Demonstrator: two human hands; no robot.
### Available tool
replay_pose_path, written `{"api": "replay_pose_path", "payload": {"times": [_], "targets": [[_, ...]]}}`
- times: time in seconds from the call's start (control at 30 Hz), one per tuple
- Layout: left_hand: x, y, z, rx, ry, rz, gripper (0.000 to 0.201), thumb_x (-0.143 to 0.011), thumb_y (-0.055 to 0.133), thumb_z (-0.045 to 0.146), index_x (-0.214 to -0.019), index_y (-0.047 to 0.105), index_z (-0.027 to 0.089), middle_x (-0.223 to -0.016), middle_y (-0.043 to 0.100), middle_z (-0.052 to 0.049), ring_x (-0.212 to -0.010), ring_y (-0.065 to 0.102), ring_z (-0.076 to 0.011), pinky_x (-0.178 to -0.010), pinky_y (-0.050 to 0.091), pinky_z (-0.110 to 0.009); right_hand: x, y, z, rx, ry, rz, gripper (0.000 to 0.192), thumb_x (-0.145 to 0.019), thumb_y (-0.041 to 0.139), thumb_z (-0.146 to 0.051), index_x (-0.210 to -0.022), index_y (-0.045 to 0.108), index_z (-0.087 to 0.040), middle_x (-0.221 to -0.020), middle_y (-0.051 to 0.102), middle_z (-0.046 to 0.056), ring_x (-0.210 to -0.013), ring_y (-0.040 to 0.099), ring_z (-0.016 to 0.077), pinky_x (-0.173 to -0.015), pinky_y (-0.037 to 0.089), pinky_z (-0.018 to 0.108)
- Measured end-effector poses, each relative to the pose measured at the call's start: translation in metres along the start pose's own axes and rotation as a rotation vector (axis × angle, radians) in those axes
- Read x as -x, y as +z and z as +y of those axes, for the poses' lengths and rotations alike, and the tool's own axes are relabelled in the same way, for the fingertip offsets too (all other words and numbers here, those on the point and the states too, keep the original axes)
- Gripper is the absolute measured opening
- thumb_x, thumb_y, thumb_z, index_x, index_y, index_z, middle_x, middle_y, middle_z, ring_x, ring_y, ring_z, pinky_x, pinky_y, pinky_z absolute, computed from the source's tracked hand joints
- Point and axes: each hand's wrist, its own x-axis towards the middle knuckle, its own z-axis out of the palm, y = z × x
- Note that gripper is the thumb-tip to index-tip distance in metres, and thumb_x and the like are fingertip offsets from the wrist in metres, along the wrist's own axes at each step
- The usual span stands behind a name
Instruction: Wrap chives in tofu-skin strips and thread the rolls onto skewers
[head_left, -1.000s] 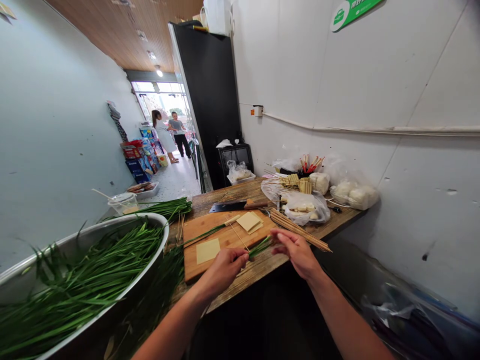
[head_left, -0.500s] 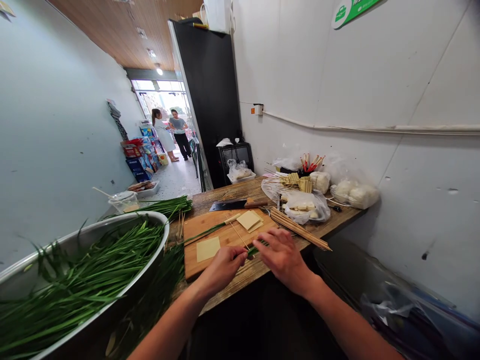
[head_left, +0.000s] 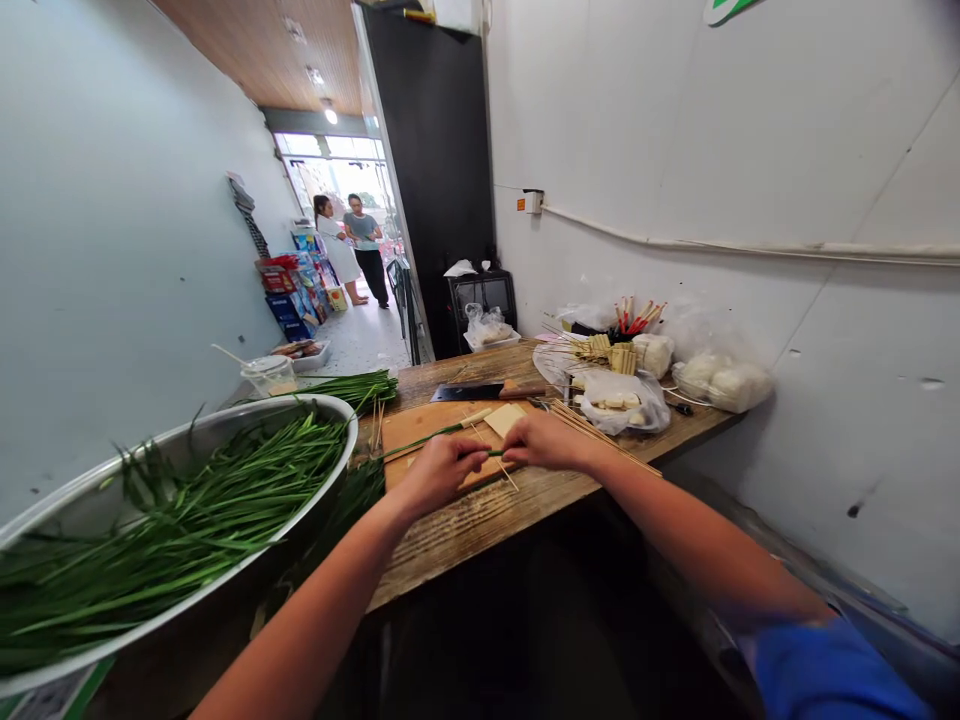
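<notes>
Over the near edge of a wooden cutting board [head_left: 409, 420], my left hand [head_left: 442, 470] and my right hand [head_left: 546, 442] pinch a short green strand of leafy chives [head_left: 495, 453] between them. Both sets of fingers are closed. A thin wooden skewer [head_left: 511, 478] slants out below the strand; whether a finger touches it, I cannot tell. Beyond my right hand lie pale yellow square sheets [head_left: 504, 419], partly covered by it. Another skewered roll [head_left: 475, 418], with long chives trailing left, rests on the board.
A big metal basin [head_left: 341, 410] full of chives stands left. A cleaver [head_left: 469, 392] lies behind the board. Loose skewers [head_left: 592, 432], bagged pale food [head_left: 622, 400] and finished skewers [head_left: 621, 357] are at the right. Two people stand near the far doorway.
Both hands have moved farther forward over the board, and my right fingers have closed on the chives. The strand is now drawn out between the hands. The camera view has shifted slightly.
</notes>
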Motion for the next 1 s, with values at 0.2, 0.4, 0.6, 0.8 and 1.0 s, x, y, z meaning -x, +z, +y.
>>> {"api": "replay_pose_path", "payload": {"times": [0.2,0.4,0.6,0.8,1.0], "targets": [[-0.01,-0.013,-0.002,-0.179,0.098,0.159,0.024,-0.081,0.05,0.027,-0.086,0.072,0.018,-0.078,0.07,-0.005,-0.068,0.059,-0.0152,-0.063,0.039,-0.023,-0.035,-0.015,0.009,-0.264,0.037,-0.165,0.017,-0.07,0.062,-0.026,-0.067,0.069,-0.011,-0.049,0.05,-0.005,-0.05,0.04,0.0067,-0.049,0.027,0.02],[-0.007,-0.021,-0.013,-0.213,0.085,0.087,0.023,-0.079,0.051,0.024,-0.081,0.072,0.017,-0.068,0.068,-0.003,-0.059,0.055,-0.0123,-0.056,0.034,-0.021,-0.045,-0.002,-0.002,-0.276,-0.06,-0.164,0.017,-0.071,0.058,-0.022,-0.062,0.066,-0.011,-0.044,0.038,-0.007,-0.046,0.032,0.0048,-0.046,0.022,0.02],[0.007,-0.02,-0.032,-0.047,0.017,0.133,0.027,-0.079,0.05,0.031,-0.07,0.07,0.015,-0.055,0.058,0.001,-0.051,0.046,-0.0097,-0.051,0.031,-0.02,-0.045,0.003,-0.01,-0.408,-0.057,-0.056,0.019,-0.072,0.056,-0.021,-0.059,0.064,-0.01,-0.042,0.04,-0.007,-0.041,0.032,0.0034,-0.043,0.023,0.019],[0.012,0.01,-0.054,0.301,-0.028,0.298,0.032,-0.079,0.05,0.039,-0.079,0.071,0.015,-0.066,0.065,-0.002,-0.063,0.055,-0.0134,-0.06,0.04,-0.022,-0.054,0.038,-0.01,-0.993,0.127,-0.017,0.021,-0.069,0.061,-0.032,-0.065,0.064,-0.011,-0.05,0.056,-0.002,-0.042,0.051,0.0069,-0.045,0.043,0.019],[0.009,0.041,-0.062,0.708,-0.142,0.535,0.042,-0.071,0.057,0.049,-0.092,0.069,0.015,-0.074,0.067,-0.002,-0.069,0.058,-0.014,-0.065,0.045,-0.024,-0.066,0.07,-0.019,-1.427,0.286,0.162,0.03,-0.056,0.074,-0.037,-0.065,0.063,-0.011,-0.053,0.061,-0.001,-0.044,0.055,0.0074,-0.047,0.05,0.022]]}}
